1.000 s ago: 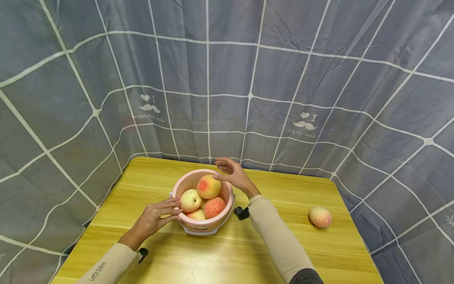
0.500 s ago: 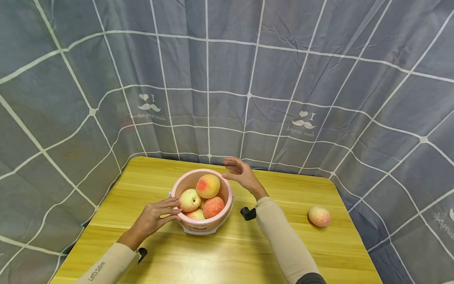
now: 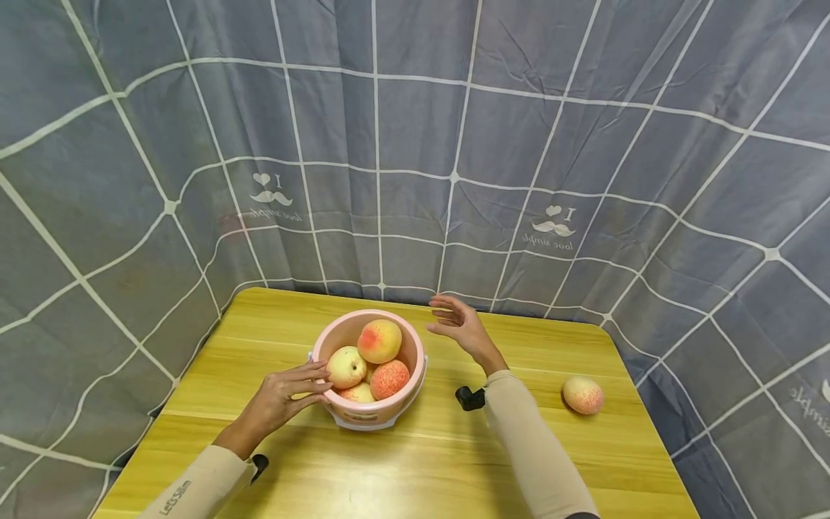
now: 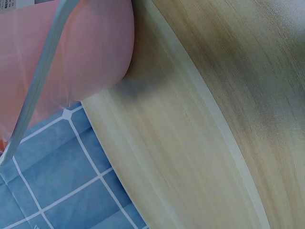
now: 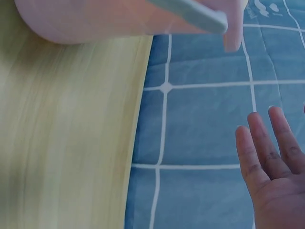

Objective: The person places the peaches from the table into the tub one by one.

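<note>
A pink bucket [image 3: 366,417] stands on the wooden table [image 3: 415,461], left of centre in the head view. Inside it lie several peaches, with a yellow-orange one [image 3: 379,342] on top, a pale one [image 3: 346,367] at the left and a redder one [image 3: 390,379] at the right. My left hand [image 3: 282,396] rests its nearly straight fingers on the bucket's left rim, beside the pale peach. To the right of the bucket, my right hand [image 3: 463,328] hovers apart from it with relaxed fingers, holding nothing; its spread fingers [image 5: 267,162] show in the right wrist view.
One more peach [image 3: 583,395] lies alone on the right side of the table. The bucket's pale handle [image 4: 35,90] hangs down its side. A grey checked curtain [image 3: 415,144] surrounds the table's back and sides.
My right hand has drawn away from the top peach and the bucket, moving rightward over the table. The left hand has stayed at the rim, and the peaches have kept their places.
</note>
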A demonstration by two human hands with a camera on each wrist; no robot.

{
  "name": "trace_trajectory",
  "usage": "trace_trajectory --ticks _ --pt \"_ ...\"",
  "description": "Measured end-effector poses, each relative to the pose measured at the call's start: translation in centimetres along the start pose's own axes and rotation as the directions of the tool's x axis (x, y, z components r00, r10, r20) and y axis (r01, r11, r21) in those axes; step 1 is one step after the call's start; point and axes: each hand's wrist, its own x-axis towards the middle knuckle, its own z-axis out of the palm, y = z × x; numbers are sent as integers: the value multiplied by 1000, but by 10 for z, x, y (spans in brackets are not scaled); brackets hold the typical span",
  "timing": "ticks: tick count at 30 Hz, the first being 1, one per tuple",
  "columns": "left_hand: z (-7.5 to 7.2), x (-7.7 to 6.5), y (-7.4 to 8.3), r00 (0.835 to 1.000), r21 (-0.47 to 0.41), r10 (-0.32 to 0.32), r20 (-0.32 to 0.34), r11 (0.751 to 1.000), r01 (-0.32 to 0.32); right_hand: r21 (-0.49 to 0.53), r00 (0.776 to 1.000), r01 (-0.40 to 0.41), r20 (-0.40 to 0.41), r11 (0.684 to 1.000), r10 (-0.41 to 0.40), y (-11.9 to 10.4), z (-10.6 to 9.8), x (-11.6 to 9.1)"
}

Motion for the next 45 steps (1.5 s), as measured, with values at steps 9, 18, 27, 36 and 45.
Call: trace_trajectory --ticks 9,18,27,36,45 --pt "2 -2 1 1000 -10 -19 9 1000 20 -4 1000 -15 -23 1000 15 3 -17 -18" --pt "2 -1 1 1000 0 3 -2 1000 -3 -30 995 -3 -96 1000 0 13 -35 -32" --pt "1 -1 0 1000 6 1 -12 1000 -1 -12 989 2 -148 1000 -4 6 -49 -53" --pt "4 3 -2 999 -11 -42 33 999 43 -58 967 28 -251 998 -42 36 -74 -71" --pt "6 1 -3 1000 9 -3 1 1000 3 -59 947 47 -314 997 -63 43 -92 -89"
